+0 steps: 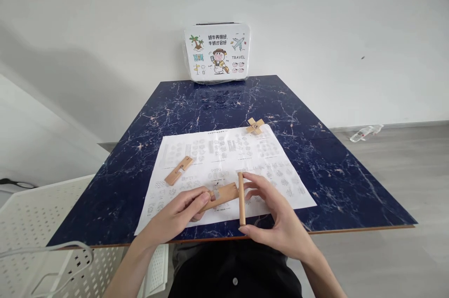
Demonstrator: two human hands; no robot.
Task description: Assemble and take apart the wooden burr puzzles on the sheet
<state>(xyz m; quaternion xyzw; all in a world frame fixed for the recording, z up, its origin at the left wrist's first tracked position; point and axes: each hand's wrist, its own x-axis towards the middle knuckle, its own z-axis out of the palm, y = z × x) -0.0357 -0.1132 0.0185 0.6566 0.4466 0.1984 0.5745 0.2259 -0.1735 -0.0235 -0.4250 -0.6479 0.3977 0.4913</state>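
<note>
Bar [242,200] in right fingers [257,182], long axis forward; notched piece [228,193] in left fingers [199,202], end rightward.

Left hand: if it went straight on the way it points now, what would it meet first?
Leading with the notched wooden piece it holds, the left hand would probably meet the wooden bar in the right hand first; this single view leaves any gap in depth unclear.

A sheet [206,167] lies on the near part of the worktop [196,107], with a loose block [174,176] on its left and a block cross [255,126] at its far right corner. Behind, a case [219,52] stands at the far edge, before the wall [315,31].
</note>
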